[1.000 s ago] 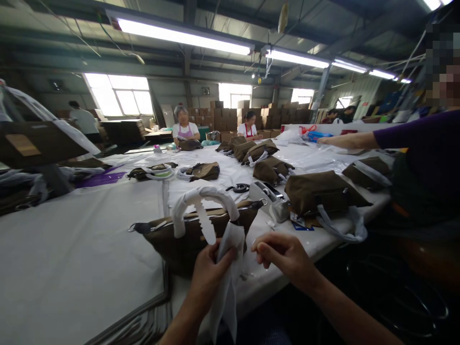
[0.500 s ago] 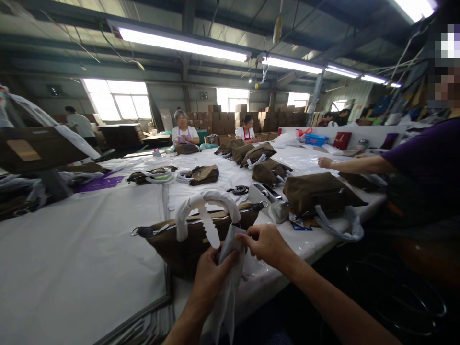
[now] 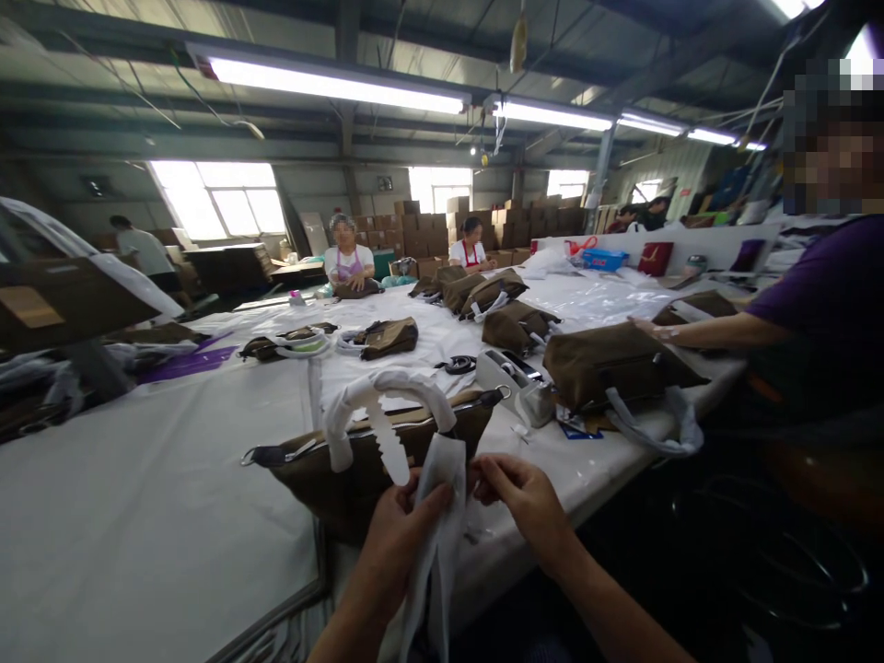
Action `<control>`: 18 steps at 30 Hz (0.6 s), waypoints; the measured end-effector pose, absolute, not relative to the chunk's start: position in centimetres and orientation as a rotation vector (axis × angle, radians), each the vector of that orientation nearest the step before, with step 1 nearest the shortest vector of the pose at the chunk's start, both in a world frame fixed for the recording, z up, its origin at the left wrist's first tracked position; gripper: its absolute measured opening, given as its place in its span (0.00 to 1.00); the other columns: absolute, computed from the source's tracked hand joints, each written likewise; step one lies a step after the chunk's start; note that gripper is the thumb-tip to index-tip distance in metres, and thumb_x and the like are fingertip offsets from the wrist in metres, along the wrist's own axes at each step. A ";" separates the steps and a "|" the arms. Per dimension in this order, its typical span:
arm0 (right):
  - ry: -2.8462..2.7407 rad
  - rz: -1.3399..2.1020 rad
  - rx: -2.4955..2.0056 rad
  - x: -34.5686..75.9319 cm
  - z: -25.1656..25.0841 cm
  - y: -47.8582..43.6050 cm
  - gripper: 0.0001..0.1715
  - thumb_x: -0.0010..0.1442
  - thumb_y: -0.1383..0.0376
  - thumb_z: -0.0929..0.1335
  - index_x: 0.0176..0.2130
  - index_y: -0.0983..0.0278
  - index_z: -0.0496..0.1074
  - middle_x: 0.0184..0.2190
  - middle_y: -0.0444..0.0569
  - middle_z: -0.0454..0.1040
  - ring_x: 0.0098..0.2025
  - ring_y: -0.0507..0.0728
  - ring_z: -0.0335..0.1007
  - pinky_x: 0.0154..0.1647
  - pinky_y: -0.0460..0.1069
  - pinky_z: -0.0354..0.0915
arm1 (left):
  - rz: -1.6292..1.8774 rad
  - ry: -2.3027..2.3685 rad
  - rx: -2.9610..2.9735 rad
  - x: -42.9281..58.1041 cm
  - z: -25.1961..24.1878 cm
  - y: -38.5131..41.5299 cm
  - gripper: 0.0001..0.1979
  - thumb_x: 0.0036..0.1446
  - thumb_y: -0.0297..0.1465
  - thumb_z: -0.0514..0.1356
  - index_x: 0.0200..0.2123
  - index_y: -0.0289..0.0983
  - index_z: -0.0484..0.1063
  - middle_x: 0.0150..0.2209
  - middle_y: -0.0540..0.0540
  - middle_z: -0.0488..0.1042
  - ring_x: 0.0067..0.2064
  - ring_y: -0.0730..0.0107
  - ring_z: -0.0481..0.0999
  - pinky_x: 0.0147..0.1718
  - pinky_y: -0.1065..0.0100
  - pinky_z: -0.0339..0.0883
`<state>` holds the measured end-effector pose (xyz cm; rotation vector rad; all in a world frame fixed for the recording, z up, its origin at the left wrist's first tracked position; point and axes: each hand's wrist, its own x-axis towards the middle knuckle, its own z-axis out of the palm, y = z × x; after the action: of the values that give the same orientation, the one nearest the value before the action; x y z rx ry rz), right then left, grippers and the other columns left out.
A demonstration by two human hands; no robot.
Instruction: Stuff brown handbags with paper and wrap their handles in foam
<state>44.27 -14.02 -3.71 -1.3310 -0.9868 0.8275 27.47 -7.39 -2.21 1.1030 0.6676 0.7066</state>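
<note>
A dark brown zippered handbag (image 3: 310, 493) stands on the table before me, its top handle (image 3: 387, 379) wrapped in white paper. A white notched strip (image 3: 388, 440) hangs inside the handle's arch. My left hand (image 3: 404, 525) is closed on a length of white wrapping paper (image 3: 442, 488) at the handle's right end, thumb pressed on its front. The paper's loose tails hang down past the table edge. Just right of the paper, my right hand (image 3: 517, 493) has its thumb and fingers pinched together. Whatever lies between those fingertips is too small to make out.
A grey tape dispenser (image 3: 515, 382) and a coiled black strap (image 3: 457, 365) lie beyond the bag. Several brown handbags (image 3: 614, 364) with wrapped handles cover the table to the right and back. A co-worker in a purple sleeve (image 3: 794, 285) reaches in from the right. Large white sheets (image 3: 138, 497) lie left.
My right hand has moved down and slightly right, off the top of the paper. The paper now lies flatter around the handle end. The co-worker's hand at right has shifted onto a bag.
</note>
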 end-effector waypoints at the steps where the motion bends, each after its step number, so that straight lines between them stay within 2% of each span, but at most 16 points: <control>1: -1.009 0.830 -1.265 43.9 -3.1 -14.3 0.26 0.63 0.45 0.68 0.43 0.65 0.78 0.38 0.51 0.80 0.38 0.55 0.75 0.43 0.49 0.70 | 0.712 0.686 1.115 27.6 -2.3 -7.4 0.25 0.48 0.42 0.72 0.45 0.33 0.76 0.35 0.43 0.80 0.38 0.62 0.77 0.37 0.69 0.70; 3: -1.084 0.882 -1.179 43.3 -2.4 -14.7 0.24 0.64 0.49 0.68 0.49 0.64 0.77 0.46 0.52 0.79 0.47 0.59 0.75 0.53 0.53 0.69 | 0.739 0.727 1.153 27.8 -2.4 -7.3 0.24 0.48 0.43 0.72 0.44 0.33 0.76 0.35 0.44 0.80 0.37 0.62 0.77 0.36 0.69 0.70; 4: -1.106 0.903 -1.172 42.9 -2.4 -14.8 0.24 0.64 0.50 0.69 0.51 0.63 0.76 0.49 0.52 0.78 0.49 0.60 0.74 0.55 0.54 0.68 | 0.756 0.739 1.176 27.9 -2.5 -7.3 0.24 0.48 0.43 0.72 0.43 0.33 0.76 0.35 0.44 0.80 0.37 0.63 0.77 0.36 0.69 0.70; 7: -1.043 0.899 -1.240 41.9 -3.6 -15.7 0.27 0.62 0.52 0.71 0.56 0.61 0.71 0.53 0.53 0.75 0.53 0.62 0.72 0.52 0.55 0.70 | 0.781 0.730 1.219 28.0 -2.6 -7.3 0.21 0.52 0.43 0.70 0.43 0.34 0.76 0.36 0.44 0.79 0.38 0.63 0.77 0.37 0.69 0.70; 9: -0.980 0.912 -1.265 41.1 -5.0 -16.5 0.29 0.60 0.53 0.73 0.57 0.60 0.68 0.53 0.53 0.74 0.52 0.61 0.72 0.48 0.53 0.70 | 0.793 0.717 1.218 28.0 -2.5 -7.5 0.20 0.54 0.42 0.68 0.43 0.34 0.76 0.36 0.44 0.79 0.38 0.63 0.76 0.38 0.69 0.69; 11: -0.936 0.970 -1.246 40.3 -6.3 -17.0 0.28 0.58 0.54 0.73 0.54 0.61 0.68 0.51 0.53 0.74 0.46 0.59 0.73 0.43 0.51 0.70 | 0.808 0.715 1.212 28.2 -2.4 -7.9 0.19 0.55 0.43 0.67 0.42 0.34 0.75 0.35 0.46 0.78 0.37 0.65 0.75 0.37 0.70 0.69; 14: -0.936 0.971 -1.297 39.1 -7.3 -16.9 0.20 0.57 0.57 0.74 0.46 0.64 0.70 0.41 0.51 0.76 0.37 0.57 0.72 0.36 0.49 0.67 | 0.835 0.733 1.222 28.9 -2.4 -8.6 0.19 0.56 0.45 0.66 0.41 0.35 0.73 0.35 0.47 0.76 0.36 0.66 0.75 0.36 0.70 0.68; 16: -0.976 0.836 -1.381 38.6 -7.4 -16.4 0.15 0.56 0.60 0.73 0.40 0.64 0.71 0.35 0.49 0.75 0.35 0.57 0.71 0.36 0.49 0.67 | 0.887 0.767 1.294 29.6 -2.8 -9.1 0.21 0.56 0.46 0.66 0.43 0.35 0.72 0.35 0.46 0.76 0.37 0.64 0.75 0.38 0.68 0.69; 18: -1.013 0.680 -1.427 38.2 -7.3 -16.0 0.12 0.56 0.62 0.73 0.38 0.64 0.70 0.33 0.48 0.75 0.36 0.58 0.71 0.38 0.50 0.66 | 0.947 0.790 1.405 29.9 -3.4 -9.4 0.23 0.58 0.48 0.64 0.45 0.35 0.71 0.38 0.44 0.77 0.40 0.61 0.76 0.42 0.65 0.69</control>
<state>38.17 -16.03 -7.28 -1.4268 -1.0126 0.6802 29.90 -9.45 -3.36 1.4048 0.7902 0.9471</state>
